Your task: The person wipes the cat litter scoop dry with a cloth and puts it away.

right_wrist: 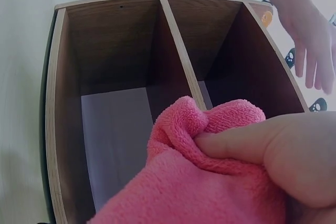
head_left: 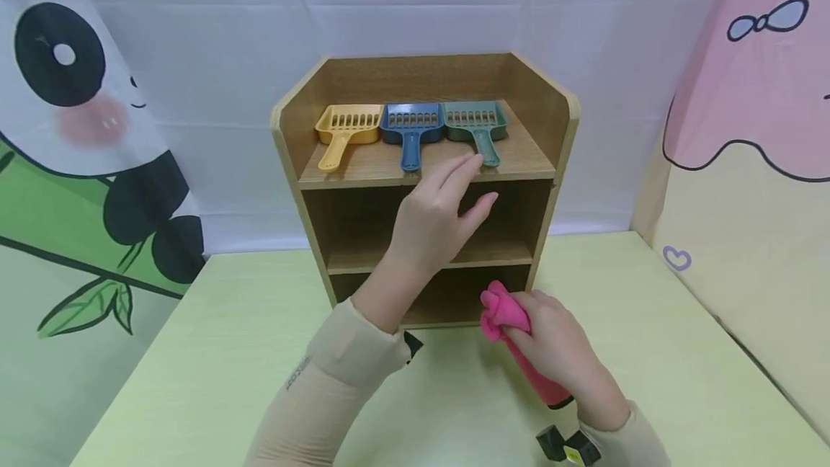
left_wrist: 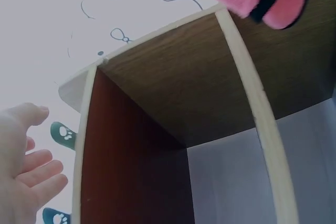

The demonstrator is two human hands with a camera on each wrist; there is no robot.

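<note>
My left hand (head_left: 433,218) is raised in front of the wooden shelf (head_left: 415,183), its fingers extended toward the handle of the green litter scoop (head_left: 475,118). It holds nothing; in the left wrist view that hand (left_wrist: 26,169) appears beside the shelf with the fingers apart. Lower down, before the bottom compartment, my right hand (head_left: 554,337) grips a fuzzy pink cloth (head_left: 504,312) with a black edge. The right wrist view shows the thumb pressed into the bunched cloth (right_wrist: 194,182). Next to the green scoop lie a blue litter scoop (head_left: 412,121) and a yellow one (head_left: 350,122).
All three scoops lie in a row on the shelf's top board, handles toward the front. Below it are two compartments. The unit stands on a pale green table (head_left: 246,352), with a cartoon-printed cloth backdrop (head_left: 227,128) behind it and printed panels at the sides.
</note>
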